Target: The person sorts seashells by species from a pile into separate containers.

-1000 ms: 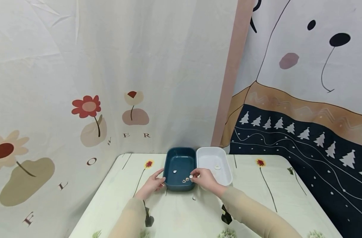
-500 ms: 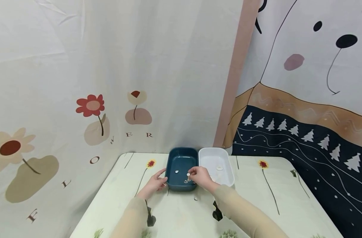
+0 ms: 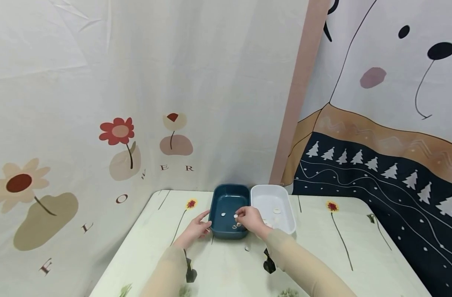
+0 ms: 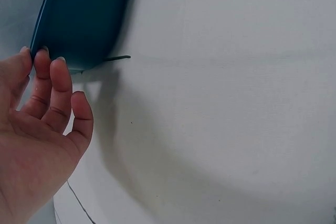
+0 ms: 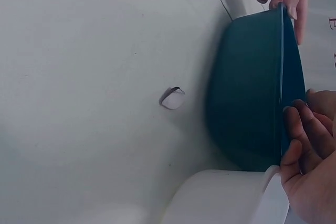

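A dark teal rectangular dish [image 3: 229, 235] stands on the table, with several small pale shell-like pieces [image 3: 223, 214] on its floor. My left hand [image 3: 196, 229] holds its left rim, thumb on one side and fingers on the other, as the left wrist view [image 4: 42, 129] shows. Over the dish's right side, my right hand [image 3: 251, 218] pinches a small white piece [image 3: 235, 215] between thumb and fingertips. The right wrist view has the fingers [image 5: 295, 124] at the dish's rim, and there the piece is hidden.
Touching the teal dish on its right is a white dish [image 3: 290, 214] with several pale pieces, among them a ring-like one [image 3: 277, 210]. One white piece [image 5: 173, 99] lies on the tablecloth in front. A printed curtain [image 3: 226, 103] hangs behind the table.
My right hand has shifted a little left and up over the teal dish with the small white piece. The left hand stays at the rim. The head view has turned slightly.
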Action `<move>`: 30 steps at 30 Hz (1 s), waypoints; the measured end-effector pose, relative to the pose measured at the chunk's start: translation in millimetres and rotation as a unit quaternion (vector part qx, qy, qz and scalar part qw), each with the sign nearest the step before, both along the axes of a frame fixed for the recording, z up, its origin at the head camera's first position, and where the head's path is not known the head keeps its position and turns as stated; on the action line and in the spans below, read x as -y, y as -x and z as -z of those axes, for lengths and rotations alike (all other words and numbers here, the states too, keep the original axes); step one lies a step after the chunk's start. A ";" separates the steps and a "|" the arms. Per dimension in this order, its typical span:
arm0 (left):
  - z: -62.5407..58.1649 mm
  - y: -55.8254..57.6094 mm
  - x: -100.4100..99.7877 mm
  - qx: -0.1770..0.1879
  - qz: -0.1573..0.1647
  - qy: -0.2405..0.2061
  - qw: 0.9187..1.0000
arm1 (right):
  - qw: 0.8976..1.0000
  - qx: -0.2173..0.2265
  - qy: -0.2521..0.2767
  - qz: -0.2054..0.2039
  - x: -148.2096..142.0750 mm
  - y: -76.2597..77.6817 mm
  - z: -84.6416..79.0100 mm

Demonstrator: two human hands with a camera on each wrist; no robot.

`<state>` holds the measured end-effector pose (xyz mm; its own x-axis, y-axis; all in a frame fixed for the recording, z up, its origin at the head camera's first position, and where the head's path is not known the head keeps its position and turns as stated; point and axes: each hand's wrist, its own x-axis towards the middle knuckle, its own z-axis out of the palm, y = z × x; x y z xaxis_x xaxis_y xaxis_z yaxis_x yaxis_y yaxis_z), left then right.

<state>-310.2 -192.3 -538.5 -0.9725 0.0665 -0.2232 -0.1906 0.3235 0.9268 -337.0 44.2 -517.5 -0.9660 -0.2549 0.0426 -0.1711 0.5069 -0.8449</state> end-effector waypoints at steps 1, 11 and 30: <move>-0.4 0.0 -0.3 0.000 0.001 0.000 1.000 | 1.000 -0.005 -0.003 -0.002 0.0 0.2 -0.7; -3.3 3.2 -0.5 -0.005 0.008 0.006 1.000 | 0.999 -0.030 -0.029 -0.007 -1.6 0.5 -5.4; 4.9 5.5 1.1 -0.001 0.004 0.001 1.000 | 0.996 -0.056 -0.037 -0.056 -25.8 -32.6 -9.7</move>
